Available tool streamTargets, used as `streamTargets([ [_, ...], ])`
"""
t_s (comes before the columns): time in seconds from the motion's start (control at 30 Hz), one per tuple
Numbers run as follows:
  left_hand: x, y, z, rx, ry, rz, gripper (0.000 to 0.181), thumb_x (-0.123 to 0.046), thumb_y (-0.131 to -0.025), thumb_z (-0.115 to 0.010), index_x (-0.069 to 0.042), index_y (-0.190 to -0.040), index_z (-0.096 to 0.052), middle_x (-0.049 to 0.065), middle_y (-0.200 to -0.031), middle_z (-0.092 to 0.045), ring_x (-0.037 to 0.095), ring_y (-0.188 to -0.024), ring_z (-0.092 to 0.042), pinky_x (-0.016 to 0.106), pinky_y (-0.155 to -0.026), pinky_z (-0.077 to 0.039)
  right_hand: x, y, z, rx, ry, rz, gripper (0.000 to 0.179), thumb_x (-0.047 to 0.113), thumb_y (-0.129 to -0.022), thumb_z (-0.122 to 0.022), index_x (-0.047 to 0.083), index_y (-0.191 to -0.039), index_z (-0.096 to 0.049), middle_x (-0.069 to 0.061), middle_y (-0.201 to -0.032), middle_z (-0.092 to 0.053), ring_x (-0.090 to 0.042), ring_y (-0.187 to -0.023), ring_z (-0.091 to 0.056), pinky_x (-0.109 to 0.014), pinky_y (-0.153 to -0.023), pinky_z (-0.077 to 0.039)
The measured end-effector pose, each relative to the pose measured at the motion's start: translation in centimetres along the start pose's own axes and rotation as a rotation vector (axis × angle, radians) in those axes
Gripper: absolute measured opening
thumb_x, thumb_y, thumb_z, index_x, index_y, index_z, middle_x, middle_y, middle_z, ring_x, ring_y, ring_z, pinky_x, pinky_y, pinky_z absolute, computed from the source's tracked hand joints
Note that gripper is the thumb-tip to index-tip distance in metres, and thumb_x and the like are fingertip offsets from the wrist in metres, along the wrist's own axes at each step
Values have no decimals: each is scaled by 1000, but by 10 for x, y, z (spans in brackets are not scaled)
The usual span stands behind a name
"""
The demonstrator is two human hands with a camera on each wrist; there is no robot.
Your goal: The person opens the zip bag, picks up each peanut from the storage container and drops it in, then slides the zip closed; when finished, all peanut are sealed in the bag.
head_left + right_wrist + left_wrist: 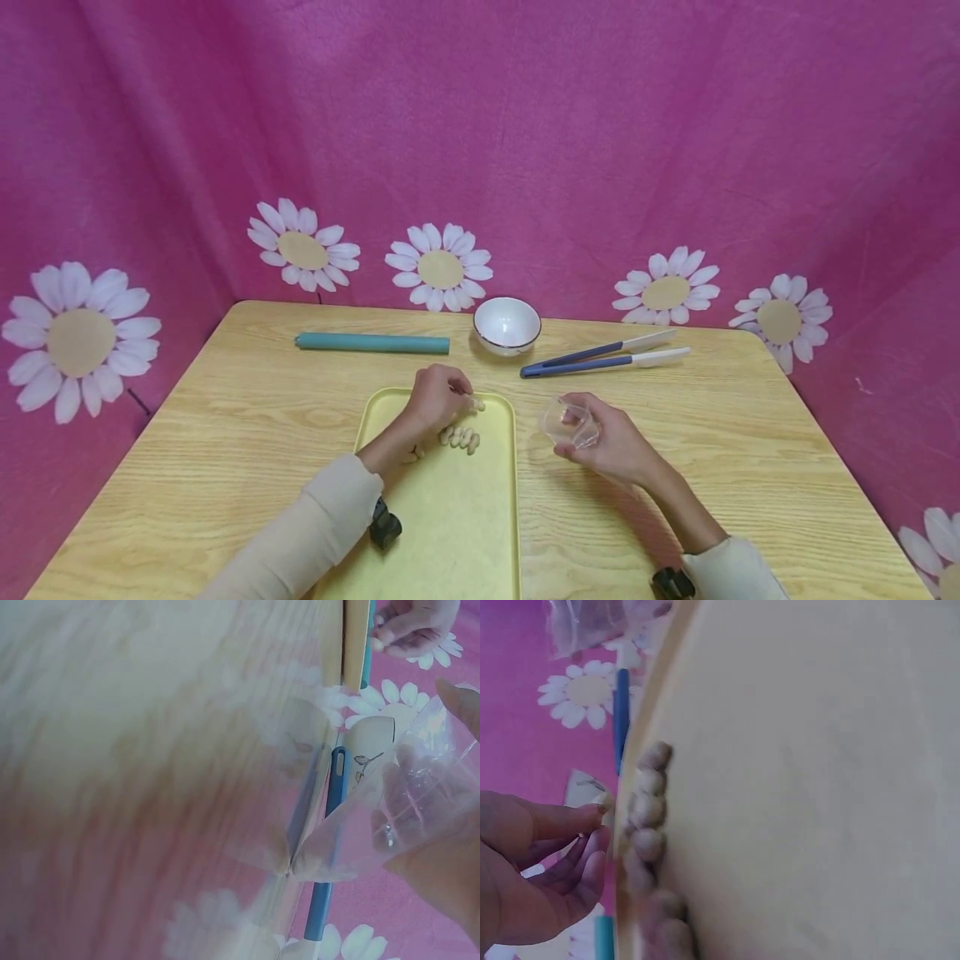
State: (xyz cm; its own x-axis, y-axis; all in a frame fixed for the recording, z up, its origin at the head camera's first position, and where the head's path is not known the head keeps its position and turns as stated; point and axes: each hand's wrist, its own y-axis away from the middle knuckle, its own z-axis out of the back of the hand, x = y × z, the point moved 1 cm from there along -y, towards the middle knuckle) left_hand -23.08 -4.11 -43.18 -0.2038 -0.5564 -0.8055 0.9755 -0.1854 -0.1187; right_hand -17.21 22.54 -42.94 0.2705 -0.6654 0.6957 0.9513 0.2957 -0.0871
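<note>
My left hand (438, 398) is over the far end of a yellow tray (442, 533). Its thumb and fingertips pinch a small pale piece (604, 801) that looks like a peanut in its shell. Just below, a row of peanuts (460, 437) lies on the tray, partly covered by the hand and forearm. To the right of the tray, my right hand (611, 442) grips a clear plastic cup (558, 423), tilted and held above the table. Nothing can be made out inside the cup.
A white bowl (507, 325) with a dark rim stands at the table's back. Left of it lies a teal stick (375, 342); to its right, blue-and-white tongs (592, 363) with their arms spread. A pink flowered curtain (480, 150) borders the wooden table (750, 433).
</note>
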Motion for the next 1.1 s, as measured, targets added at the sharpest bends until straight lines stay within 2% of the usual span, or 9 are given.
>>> streamTargets([
  [0.13, -16, 1, -2, 11, 79, -44, 4, -4, -78, -74, -3, -78, -71, 6, -73, -68, 11, -66, -59, 24, -62, -50, 0, 0, 0, -1, 3, 4, 64, 25, -72, -82, 10, -126, -53, -6, -102, -69, -20, -98, -63, -28, -78, -49],
  [0.3, -40, 5, -13, 45, 168, -110, 6, -6, -80, -74, -2, -82, -70, 7, -76, -68, 10, -68, -58, 21, -59, -48, 0, 0, 0, -6, -13, 27, 63, 24, -72, -82, 10, -127, -53, -7, -101, -69, -20, -96, -63, -27, -76, -50],
  [0.47, -54, 10, -26, 41, 208, -210, 7, -4, -77, -76, -2, -81, -71, 8, -76, -70, 7, -66, -59, 19, -61, -48, 0, 0, -2, -4, -30, 34, 63, 23, -72, -82, 10, -126, -53, -8, -99, -68, -19, -93, -63, -25, -72, -50],
  [0.6, -62, 16, -34, 60, 218, -253, 7, -4, -77, -75, -2, -81, -71, 8, -78, -70, 6, -67, -61, 17, -62, -49, -1, 1, -1, -1, -10, 18, 63, 27, -73, -82, 11, -126, -53, -7, -99, -67, -18, -93, -62, -26, -72, -48],
  [0.9, -67, 18, -44, 118, 173, -320, 8, -10, -78, -77, -5, -83, -73, 5, -78, -71, 5, -69, -62, 15, -62, -48, 3, 2, -1, -4, -3, 4, 64, 27, -73, -81, 11, -128, -52, -7, -101, -68, -19, -94, -62, -29, -74, -49],
  [1.1, -59, 15, -33, 97, 173, -278, 9, -11, -78, -76, -5, -84, -73, 3, -78, -71, 5, -71, -61, 17, -63, -49, 0, 1, -1, -2, 15, 25, 64, 26, -72, -82, 10, -127, -53, -7, -100, -68, -18, -94, -63, -28, -74, -49],
])
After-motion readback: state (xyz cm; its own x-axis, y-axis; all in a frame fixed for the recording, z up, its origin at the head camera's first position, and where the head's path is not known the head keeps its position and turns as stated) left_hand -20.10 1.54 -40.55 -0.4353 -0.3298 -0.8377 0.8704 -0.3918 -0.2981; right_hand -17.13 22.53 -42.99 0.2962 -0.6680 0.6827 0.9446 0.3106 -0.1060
